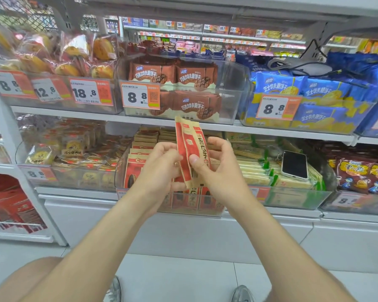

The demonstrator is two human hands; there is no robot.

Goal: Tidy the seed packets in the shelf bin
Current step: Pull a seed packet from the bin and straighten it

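The left hand (162,162) curls its fingers round the held seed packets (191,147). They stand between both hands, long axis upright, top end leaning slightly left. The right hand (215,168) pinches them, thumb on the front. Just behind the hands is the shelf bin (121,164).

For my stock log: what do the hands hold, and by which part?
Red-and-tan paper seed packets, upright: the left hand grips their lower left edge, the right hand pinches their right side.
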